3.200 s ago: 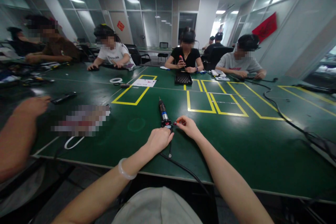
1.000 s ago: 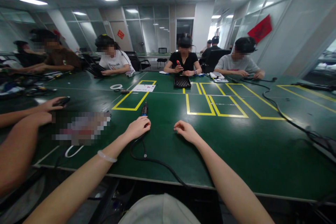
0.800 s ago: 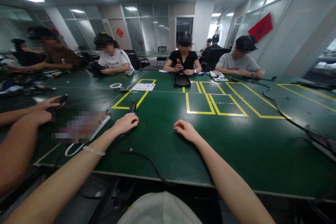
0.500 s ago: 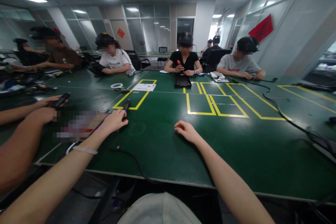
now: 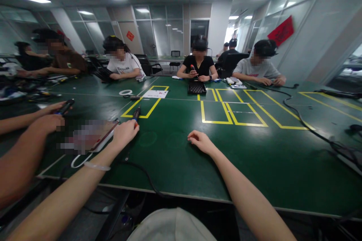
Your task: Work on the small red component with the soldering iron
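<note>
My left hand is closed around a dark screwdriver with a blue band, its narrow tip pointing up and away from me. The palm covers the lower part of that tool. Beside this wrist lies a phone-like flat device with a white cable. My right hand rests on the green table, fingers loosely curled in. Nothing shows in them, and no object lies right beside that hand.
At the left, a neighbour's hands hold a dark tool. Yellow tape frames mark the table; a white paper and a ring of tape lie farther back. A black tray stands before a person opposite. Black cables run along the right.
My left hand has turned slightly and shifted a little to the right, and its forearm with the bracelet has moved right, uncovering more of the flat device. My right hand stays put.
</note>
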The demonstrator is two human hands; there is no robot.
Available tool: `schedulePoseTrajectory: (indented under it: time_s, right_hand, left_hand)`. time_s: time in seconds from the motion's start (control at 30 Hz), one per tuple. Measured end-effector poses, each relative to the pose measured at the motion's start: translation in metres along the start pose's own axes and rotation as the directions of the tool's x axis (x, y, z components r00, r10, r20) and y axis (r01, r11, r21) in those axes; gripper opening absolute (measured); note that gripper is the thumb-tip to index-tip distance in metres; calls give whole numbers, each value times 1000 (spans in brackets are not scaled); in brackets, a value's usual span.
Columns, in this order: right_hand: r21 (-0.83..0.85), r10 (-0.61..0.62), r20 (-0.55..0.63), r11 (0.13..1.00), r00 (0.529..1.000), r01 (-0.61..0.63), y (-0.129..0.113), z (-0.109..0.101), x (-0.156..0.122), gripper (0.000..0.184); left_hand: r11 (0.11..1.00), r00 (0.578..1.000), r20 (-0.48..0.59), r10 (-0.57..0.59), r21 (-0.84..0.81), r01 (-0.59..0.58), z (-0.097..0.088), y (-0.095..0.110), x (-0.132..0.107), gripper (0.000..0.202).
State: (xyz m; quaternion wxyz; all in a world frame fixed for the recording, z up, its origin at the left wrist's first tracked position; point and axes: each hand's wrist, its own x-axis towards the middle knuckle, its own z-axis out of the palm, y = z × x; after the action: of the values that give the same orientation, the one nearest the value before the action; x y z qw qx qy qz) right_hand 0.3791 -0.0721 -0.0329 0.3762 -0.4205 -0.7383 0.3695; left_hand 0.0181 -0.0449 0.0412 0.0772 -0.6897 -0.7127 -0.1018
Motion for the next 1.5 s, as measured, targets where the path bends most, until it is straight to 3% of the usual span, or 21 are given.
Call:
schedulePoseTrajectory:
  time_s: [0.07, 0.1, 0.17, 0.2, 0.27, 0.4, 0.47, 0.57, 0.67, 0.77, 1.03, 1.3, 1.5]
  right_hand:
    - [9, -2, -1, 1000, 1000, 2, -1, 0, 0, 13]
    - [17, -1, 0, 1000, 1000, 1, -1, 0, 0, 13]
    - [47, 13, 1, 999, 1000, -13, 0, 0, 0, 13]
    - [69, 24, 2, 997, 1000, -24, 0, -1, 0, 13]
    - [124, 46, 5, 991, 999, -47, 0, -1, 1, 14]
    - [258, 88, 35, 962, 996, -94, -4, 0, 3, 20]
    - [351, 125, 47, 927, 991, -134, -7, 1, 4, 27]
    - [463, 159, 98, 867, 982, -186, -10, 3, 5, 36]
    - [491, 158, 96, 851, 983, -185, -9, 5, 4, 37]
    - [480, 147, 63, 863, 987, -160, -7, 6, 3, 35]
    - [428, 64, -19, 903, 998, -50, -2, 3, 5, 29]
    - [98, -52, -82, 993, 995, 60, 0, 0, 5, 26]
    - [10, -105, -88, 994, 991, 106, -6, -1, 2, 16]
  left_hand:
    - [958, 998, 62, 17, -286, 1, 1, 15, 0, 30]
    - [883, 991, 118, 56, -469, 6, 2, 26, -2, 31]
    - [616, 955, 240, 176, -783, 83, 5, 54, -8, 37]
    - [489, 930, 288, 227, -860, 147, 7, 70, -11, 40]
    - [324, 890, 333, 311, -918, 230, 13, 102, -19, 43]
    - [177, 888, 308, 340, -949, 261, 30, 149, -29, 40]
    - [177, 899, 256, 355, -963, 205, 38, 162, -33, 37]
    - [281, 901, 83, 426, -959, -45, 41, 169, -40, 31]
    - [421, 873, -96, 479, -847, -324, 36, 170, -49, 23]
    - [474, 849, -175, 498, -765, -436, 30, 171, -55, 18]
    - [475, 873, -174, 455, -782, -403, 34, 168, -53, 24]
    - [480, 875, -166, 455, -782, -398, 38, 165, -51, 17]
    - [488, 880, -167, 444, -778, -394, 38, 166, -50, 16]
